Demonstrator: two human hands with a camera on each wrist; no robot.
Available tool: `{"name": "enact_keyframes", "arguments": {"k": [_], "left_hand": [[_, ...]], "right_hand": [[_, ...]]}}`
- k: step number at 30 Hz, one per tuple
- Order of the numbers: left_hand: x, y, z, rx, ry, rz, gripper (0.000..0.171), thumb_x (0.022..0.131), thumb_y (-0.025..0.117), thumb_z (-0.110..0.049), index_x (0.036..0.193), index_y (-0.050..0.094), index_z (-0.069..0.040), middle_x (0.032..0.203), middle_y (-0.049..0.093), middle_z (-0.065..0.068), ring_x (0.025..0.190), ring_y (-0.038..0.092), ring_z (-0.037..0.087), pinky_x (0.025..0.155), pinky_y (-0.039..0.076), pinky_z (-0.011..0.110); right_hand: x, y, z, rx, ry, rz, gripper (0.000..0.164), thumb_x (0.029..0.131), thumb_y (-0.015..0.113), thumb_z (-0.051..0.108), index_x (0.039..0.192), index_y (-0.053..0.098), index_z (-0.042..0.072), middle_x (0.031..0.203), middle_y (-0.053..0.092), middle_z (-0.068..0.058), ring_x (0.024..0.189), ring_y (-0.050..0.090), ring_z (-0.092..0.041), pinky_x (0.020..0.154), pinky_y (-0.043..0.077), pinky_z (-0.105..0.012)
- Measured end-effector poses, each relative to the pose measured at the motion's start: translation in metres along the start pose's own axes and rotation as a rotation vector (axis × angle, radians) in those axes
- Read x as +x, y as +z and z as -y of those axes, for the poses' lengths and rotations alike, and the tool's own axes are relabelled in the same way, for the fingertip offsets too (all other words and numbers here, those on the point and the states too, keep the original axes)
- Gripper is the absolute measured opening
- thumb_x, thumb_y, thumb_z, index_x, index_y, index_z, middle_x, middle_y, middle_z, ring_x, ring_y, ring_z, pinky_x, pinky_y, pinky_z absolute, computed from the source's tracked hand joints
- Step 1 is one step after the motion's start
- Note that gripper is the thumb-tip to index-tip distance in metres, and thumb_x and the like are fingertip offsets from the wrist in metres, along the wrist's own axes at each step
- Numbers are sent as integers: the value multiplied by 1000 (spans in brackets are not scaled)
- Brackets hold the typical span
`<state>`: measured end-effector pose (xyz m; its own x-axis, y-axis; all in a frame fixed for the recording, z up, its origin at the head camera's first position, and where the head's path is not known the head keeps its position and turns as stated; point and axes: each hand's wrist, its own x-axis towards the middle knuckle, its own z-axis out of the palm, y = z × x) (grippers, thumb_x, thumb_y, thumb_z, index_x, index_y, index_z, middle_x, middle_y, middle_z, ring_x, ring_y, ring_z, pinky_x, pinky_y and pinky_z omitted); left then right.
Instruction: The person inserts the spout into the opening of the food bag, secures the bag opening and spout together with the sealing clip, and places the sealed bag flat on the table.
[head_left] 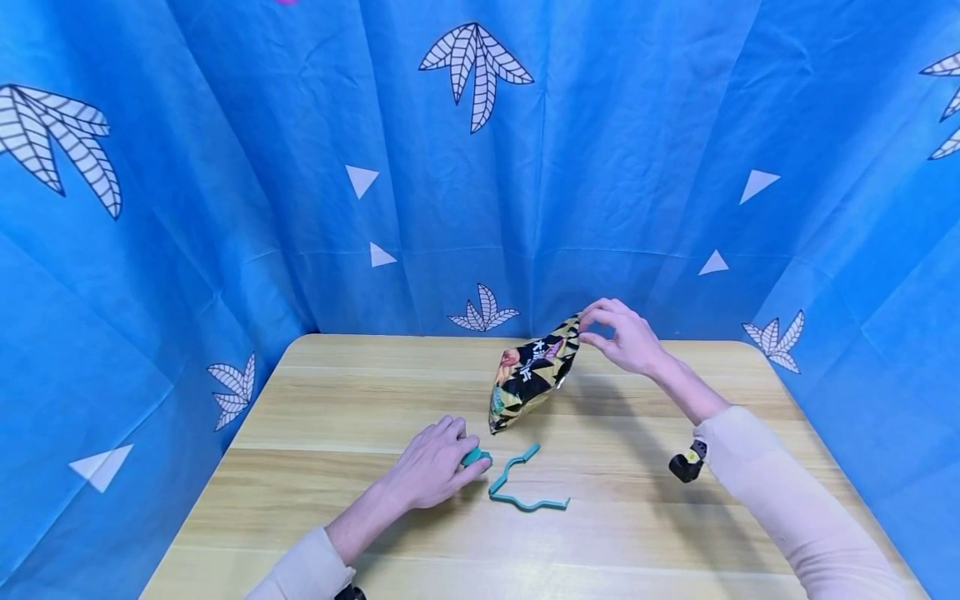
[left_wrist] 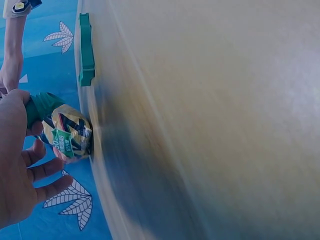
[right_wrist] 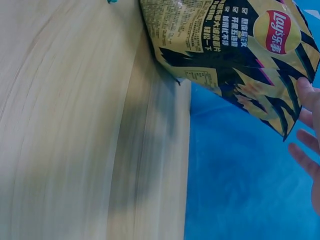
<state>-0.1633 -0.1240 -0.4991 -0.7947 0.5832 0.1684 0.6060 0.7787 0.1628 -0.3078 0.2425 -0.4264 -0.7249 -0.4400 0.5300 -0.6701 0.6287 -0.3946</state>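
Observation:
My right hand (head_left: 626, 340) pinches the top corner of a black and gold Lay's chip bag (head_left: 531, 371) and holds it tilted, its lower end down at the table. In the right wrist view the printed back of the bag (right_wrist: 225, 50) shows, thumb on its edge. My left hand (head_left: 433, 468) pinches a small teal-green piece (left_wrist: 40, 107) between thumb and index finger; its other fingers are spread, and the piece's exact kind is unclear. Just right of that hand, a teal hinged strip (head_left: 504, 499) with wavy arms lies spread in a V on the table.
The wooden table (head_left: 337, 392) has rounded far corners. Blue curtains (head_left: 637, 125) with white leaf and triangle prints hang behind it and along both sides. A dark wrist camera (head_left: 686, 462) sits at the right cuff.

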Motion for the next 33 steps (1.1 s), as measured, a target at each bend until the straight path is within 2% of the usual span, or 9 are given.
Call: {"name": "enact_keyframes", "arguments": {"k": [9, 16, 21, 28, 33], "left_hand": [[0, 2, 0, 1, 2, -3, 40, 108, 46, -58, 83, 52, -28, 90, 45, -7, 81, 38, 10, 67, 31, 20], [1, 2, 0, -12, 0, -7, 41, 108, 46, -58, 82, 52, -28, 89, 44, -7, 81, 38, 10, 67, 31, 20], [1, 3, -1, -9, 4, -9, 41, 108, 45, -58, 82, 52, -28, 89, 44, -7, 80, 38, 9, 67, 30, 20], [1, 3, -1, -6, 5, -10, 41, 108, 46, -58, 82, 53, -28, 89, 45, -7, 81, 38, 9, 67, 31, 20], [2, 3, 0, -15, 4, -6, 40, 108, 46, -57, 82, 52, -28, 89, 45, -8, 81, 38, 9, 68, 32, 20]], "right_hand": [[-8, -10, -7, -16, 1, -20, 11, 90, 82, 11, 93, 73, 17, 114, 74, -6, 111, 64, -29, 82, 52, -50], [-12, -12, -12, -13, -29, -56, 12, 89, 81, 4, 92, 73, 12, 107, 75, -10, 106, 66, -34, 90, 48, -54], [-16, -16, -13, -15, 9, -63, 11, 90, 81, 8, 93, 72, 14, 108, 75, -8, 108, 66, -30, 84, 52, -52], [-23, -22, -14, -36, 43, -101, 13, 89, 83, 11, 91, 72, 17, 109, 75, -4, 108, 63, -23, 74, 52, -38], [-29, -23, -12, -35, 42, -123, 13, 88, 84, 10, 92, 72, 15, 108, 74, -5, 109, 62, -24, 84, 50, -42]]}}
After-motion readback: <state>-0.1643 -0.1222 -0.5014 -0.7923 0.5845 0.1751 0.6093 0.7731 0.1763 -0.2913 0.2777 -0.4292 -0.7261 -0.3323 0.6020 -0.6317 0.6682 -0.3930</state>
